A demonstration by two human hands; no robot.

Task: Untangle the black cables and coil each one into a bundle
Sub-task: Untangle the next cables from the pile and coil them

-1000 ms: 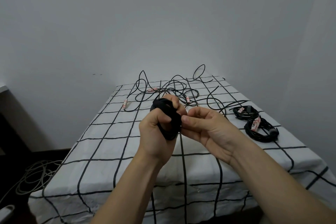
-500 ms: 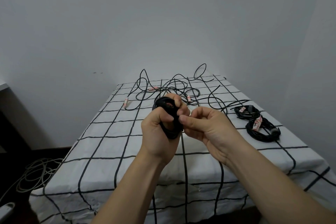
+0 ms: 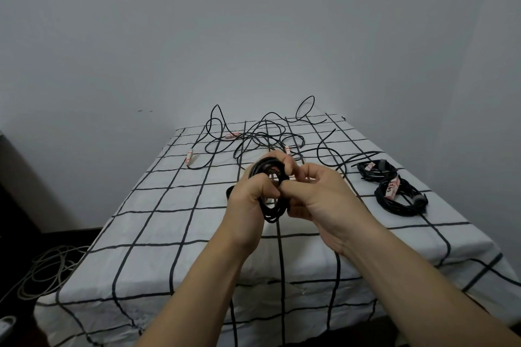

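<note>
- Table draped in white cloth with black grid lines (image 3: 158, 234): the work surface.
- Loose tangle of thin black cables (image 3: 262, 138): sprawls across the far end, unsorted.
- Two finished black cable bundles with pink-white tags (image 3: 400, 200): lie near the right edge.
- Left hand (image 3: 248, 205): fingers curled round the coil.
- Right hand (image 3: 318, 200): pinches the coil's right side.
- Small black cable coil (image 3: 272, 211): held above mid-table. Judged light, limp and springy; best clamped across all loops together.
</note>
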